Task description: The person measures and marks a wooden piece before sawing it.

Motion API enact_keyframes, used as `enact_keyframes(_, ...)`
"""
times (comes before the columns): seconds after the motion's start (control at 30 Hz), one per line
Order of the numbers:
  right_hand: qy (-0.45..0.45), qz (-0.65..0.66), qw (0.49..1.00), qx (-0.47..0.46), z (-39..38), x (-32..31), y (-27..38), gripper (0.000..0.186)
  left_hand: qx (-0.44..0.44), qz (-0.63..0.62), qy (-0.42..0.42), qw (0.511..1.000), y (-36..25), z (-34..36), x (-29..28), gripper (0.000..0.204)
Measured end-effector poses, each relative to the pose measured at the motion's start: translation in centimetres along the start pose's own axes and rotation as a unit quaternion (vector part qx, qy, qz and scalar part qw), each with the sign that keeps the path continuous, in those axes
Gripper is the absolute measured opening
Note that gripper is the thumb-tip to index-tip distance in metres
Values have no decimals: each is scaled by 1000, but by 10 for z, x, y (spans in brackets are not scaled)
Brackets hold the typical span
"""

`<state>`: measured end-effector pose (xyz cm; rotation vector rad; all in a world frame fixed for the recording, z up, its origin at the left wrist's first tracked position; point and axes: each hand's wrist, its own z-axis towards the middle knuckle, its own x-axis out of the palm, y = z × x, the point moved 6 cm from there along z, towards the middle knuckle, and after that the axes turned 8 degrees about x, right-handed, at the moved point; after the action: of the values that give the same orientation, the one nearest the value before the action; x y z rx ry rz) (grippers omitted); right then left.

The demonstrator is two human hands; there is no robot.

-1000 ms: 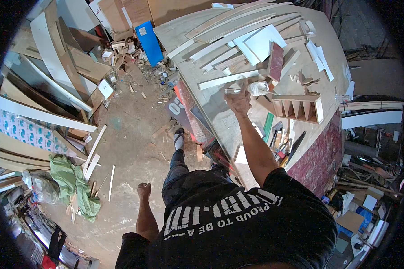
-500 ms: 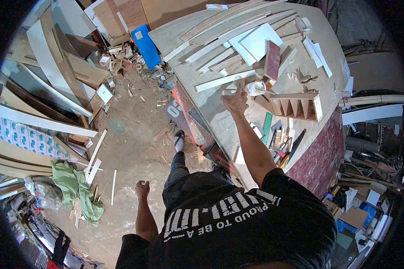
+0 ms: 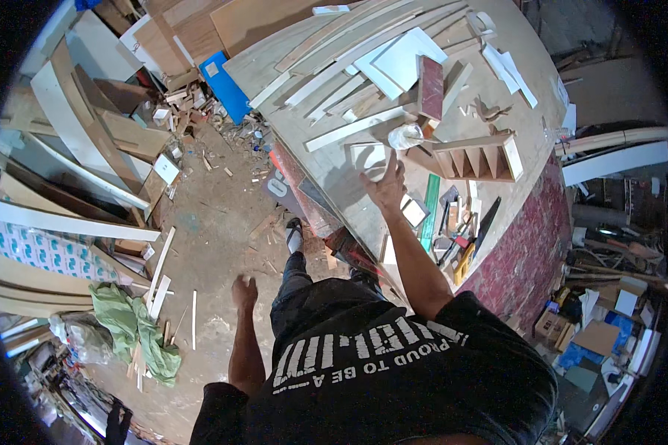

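Observation:
Over the worktable (image 3: 334,167), my right hand (image 3: 386,189) reaches forward with its fingers spread. Just beyond the fingertips is a white, round, ring-like thing (image 3: 371,157); whether I touch it cannot be made out. A clear plastic cup (image 3: 404,136) with whitish content stands slightly farther off, a thin stick leaning in it. Right of the hand sits a small wooden rack (image 3: 490,158) with slanted dividers. Nearer are a green strip (image 3: 430,211) and several hand tools, one with a yellow handle (image 3: 464,263). My left hand (image 3: 245,291) hangs low over the floor, fingers curled, nothing visible in it.
White boards (image 3: 401,63), a dark red block (image 3: 430,89) and long wood strips (image 3: 356,48) cover the far tabletop. Curved panels (image 3: 82,111) are stacked at left, near a green cloth (image 3: 130,319). A blue panel (image 3: 225,85) leans by scattered offcuts (image 3: 189,104).
My right hand has drawn back from beside the plastic cup, and the white ring-like thing beyond it now shows. My left hand has risen slightly. The whole view has shifted a little.

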<state>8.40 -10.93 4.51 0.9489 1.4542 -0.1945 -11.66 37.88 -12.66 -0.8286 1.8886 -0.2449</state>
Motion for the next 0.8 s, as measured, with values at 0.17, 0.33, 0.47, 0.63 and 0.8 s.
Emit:
enact_keyframes(0.17, 29, 29, 999, -20, -63, -15, -61, 109, 412, 33, -111, 904, -239, 66, 5, 22)
enact_keyframes(0.33, 49, 10, 999, -5, -121, -53, -120, 104, 542, 82, 22, 836, -440, 62, 20, 44)
enact_keyframes(0.47, 57, 27, 997, 48, -147, -67, -174, 102, 593, 166, 61, 785, -489, 68, 47, 55)
enact_keyframes(0.63, 11, 46, 994, 100, -165, -94, -214, 96, 558, 227, 120, 789, -486, 90, 68, 62)
enact_keyframes(0.8, -17, 26, 996, 87, -172, -95, -239, 96, 547, 239, 137, 790, -494, 93, 72, 59)
